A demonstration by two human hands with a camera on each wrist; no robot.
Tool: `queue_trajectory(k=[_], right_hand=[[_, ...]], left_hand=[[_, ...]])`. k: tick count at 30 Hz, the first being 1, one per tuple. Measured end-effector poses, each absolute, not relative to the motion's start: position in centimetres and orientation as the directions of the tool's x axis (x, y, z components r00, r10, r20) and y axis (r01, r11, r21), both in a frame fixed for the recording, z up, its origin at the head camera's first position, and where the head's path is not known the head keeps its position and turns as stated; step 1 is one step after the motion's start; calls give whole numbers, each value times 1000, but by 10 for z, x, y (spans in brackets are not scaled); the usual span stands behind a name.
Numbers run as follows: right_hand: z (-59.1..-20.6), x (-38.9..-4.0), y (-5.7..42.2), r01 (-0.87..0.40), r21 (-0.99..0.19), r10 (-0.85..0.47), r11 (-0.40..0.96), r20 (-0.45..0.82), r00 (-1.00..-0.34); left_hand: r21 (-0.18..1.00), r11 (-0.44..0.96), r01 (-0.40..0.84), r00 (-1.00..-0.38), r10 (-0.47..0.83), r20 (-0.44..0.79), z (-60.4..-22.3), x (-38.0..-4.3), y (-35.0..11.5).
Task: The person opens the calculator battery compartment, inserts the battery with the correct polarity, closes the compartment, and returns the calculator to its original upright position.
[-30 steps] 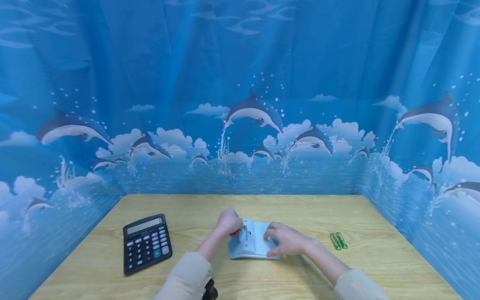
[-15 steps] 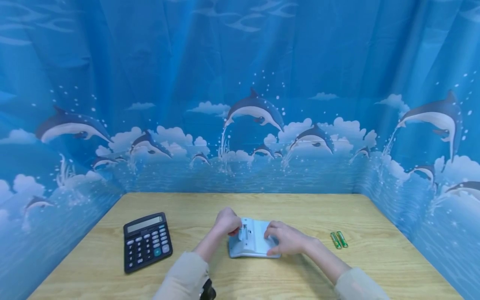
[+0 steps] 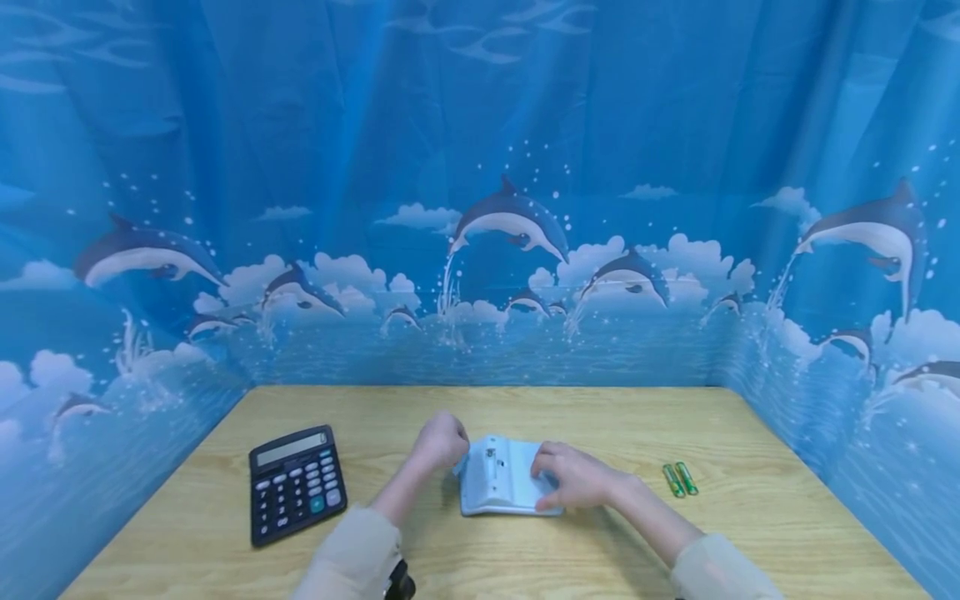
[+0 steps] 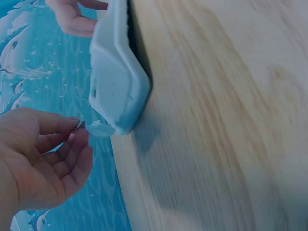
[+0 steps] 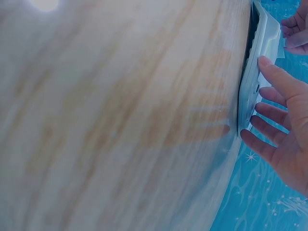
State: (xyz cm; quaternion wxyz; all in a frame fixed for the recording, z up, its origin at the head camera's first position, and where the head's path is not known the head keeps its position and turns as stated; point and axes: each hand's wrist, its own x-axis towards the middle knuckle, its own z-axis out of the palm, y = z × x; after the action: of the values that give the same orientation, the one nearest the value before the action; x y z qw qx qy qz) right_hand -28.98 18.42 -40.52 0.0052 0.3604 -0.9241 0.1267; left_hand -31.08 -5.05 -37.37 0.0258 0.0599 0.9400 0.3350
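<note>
A pale calculator (image 3: 517,475) lies face down on the table, the narrow battery compartment (image 3: 491,468) in its raised back exposed. At its left end my left hand (image 3: 441,440) pinches a small pale battery cover (image 4: 100,129) between thumb and fingertips, seen best in the left wrist view. The cover is close to the calculator's corner; I cannot tell whether they touch. My right hand (image 3: 573,477) rests on the other end, with thumb and fingertips (image 5: 264,62) against the casing and fingers spread in the right wrist view.
Two green batteries (image 3: 680,479) lie side by side on the wooden table (image 3: 600,417), to the right. A black desk calculator (image 3: 297,485) lies face up at the left. A blue dolphin-print curtain (image 3: 480,167) encloses the table's back and sides.
My left hand has moved left, off the compartment, bringing the battery cover away to the calculator's left edge. The right hand stays on the casing; calculator and batteries keep their places.
</note>
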Motion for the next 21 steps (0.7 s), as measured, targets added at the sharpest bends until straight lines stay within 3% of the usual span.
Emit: queue_trajectory(k=[6, 16, 21], right_hand=[[-406, -290, 185, -677, -220, -672, 703, 105, -733], [-406, -290, 185, -653, -215, -651, 726, 90, -754], [-406, -289, 185, -648, -217, -647, 730, 87, -757]], left_hand=[[388, 880, 275, -961, 243, 131, -378, -309, -58], [72, 941, 331, -931, 314, 185, -388, -310, -76], [-49, 921, 387, -885, 385, 262, -397, -309, -88]])
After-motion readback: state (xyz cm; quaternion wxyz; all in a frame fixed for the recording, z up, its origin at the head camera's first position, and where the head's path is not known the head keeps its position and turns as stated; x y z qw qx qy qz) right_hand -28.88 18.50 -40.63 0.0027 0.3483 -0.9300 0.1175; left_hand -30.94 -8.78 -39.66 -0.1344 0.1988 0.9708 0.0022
